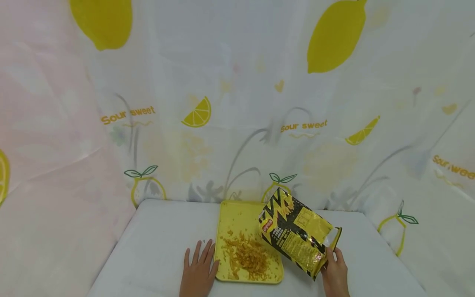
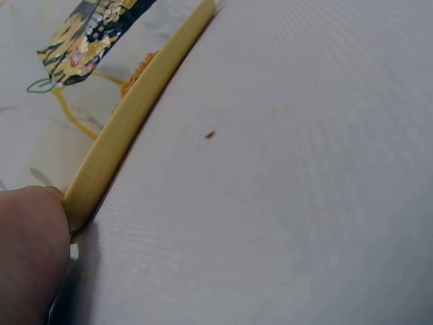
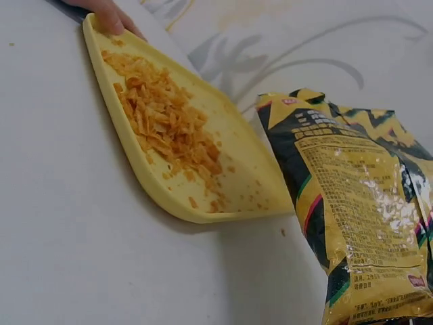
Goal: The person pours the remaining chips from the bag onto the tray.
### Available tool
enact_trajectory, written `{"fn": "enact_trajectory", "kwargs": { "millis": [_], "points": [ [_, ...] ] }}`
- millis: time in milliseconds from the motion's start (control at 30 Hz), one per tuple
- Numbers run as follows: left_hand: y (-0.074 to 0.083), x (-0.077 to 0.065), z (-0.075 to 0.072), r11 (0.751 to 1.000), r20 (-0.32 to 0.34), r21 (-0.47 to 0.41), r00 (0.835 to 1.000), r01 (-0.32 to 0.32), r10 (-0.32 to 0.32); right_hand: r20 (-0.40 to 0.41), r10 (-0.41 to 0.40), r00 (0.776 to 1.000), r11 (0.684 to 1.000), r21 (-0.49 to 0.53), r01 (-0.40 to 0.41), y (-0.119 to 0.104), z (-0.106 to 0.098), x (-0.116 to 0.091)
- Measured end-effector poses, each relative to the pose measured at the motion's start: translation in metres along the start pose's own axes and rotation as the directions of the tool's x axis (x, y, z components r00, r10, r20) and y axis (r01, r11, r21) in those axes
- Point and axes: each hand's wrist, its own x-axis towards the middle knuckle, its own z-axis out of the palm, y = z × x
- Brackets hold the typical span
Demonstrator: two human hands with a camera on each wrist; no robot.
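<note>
A yellow tray [image 1: 227, 218] lies on the white table, bearing a heap of broken orange chips [image 1: 252, 258] and scattered crumbs. My left hand [image 1: 198, 270] rests flat at the tray's left side, fingers spread and straight. Its thumb [image 2: 30, 237] touches the tray's rim in the left wrist view. With my right hand [image 1: 335, 274] I pinch the lower right end of a black and yellow chip bag [image 1: 297, 231]. The bag is tilted, its far end up and left, overlapping the tray's right edge. In the right wrist view my right fingers are out of sight.
A white cloth [image 1: 237, 82] printed with lemons hangs behind the table. White tabletop [image 1: 163, 243] extends on both sides of the tray. A small dark crumb [image 2: 210, 135] lies on the table in the left wrist view; another crumb [image 3: 283, 232] lies near the bag.
</note>
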Motion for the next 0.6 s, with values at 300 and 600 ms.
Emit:
{"fn": "enact_trajectory", "kwargs": {
  "millis": [300, 600],
  "points": [
    [-0.003, -0.003, 0.005, 0.998, -0.095, 0.048, 0.995, -0.039, 0.043, 0.024, 0.075, 0.997, 0.955, 0.285, -0.079, 0.027, 0.0, 0.012],
    [-0.001, -0.001, 0.001, 0.999, -0.039, 0.037, 0.999, -0.003, 0.004, 0.193, 0.157, 0.969, 0.562, 0.789, -0.249, 0.048, -0.011, 0.018]
  ]
}}
